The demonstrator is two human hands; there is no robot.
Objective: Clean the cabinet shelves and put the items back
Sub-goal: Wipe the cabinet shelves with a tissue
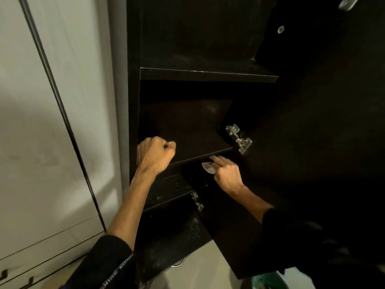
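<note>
A tall dark cabinet stands open with bare shelves: an upper shelf [208, 75], a middle shelf [187, 132] and a dusty lower shelf [166, 190]. My left hand [155, 154] is curled into a fist and rests on the front left edge of the middle shelf, holding nothing I can see. My right hand [226, 173] reaches under the middle shelf and grips a small pale wad, a cloth or tissue [207, 166], against the space above the lower shelf.
The open cabinet door [312, 142] hangs on the right with metal hinges [239, 138]. A pale wardrobe [52, 122] with drawer handles stands on the left. A green-patterned bag [266, 281] lies on the floor at the bottom right.
</note>
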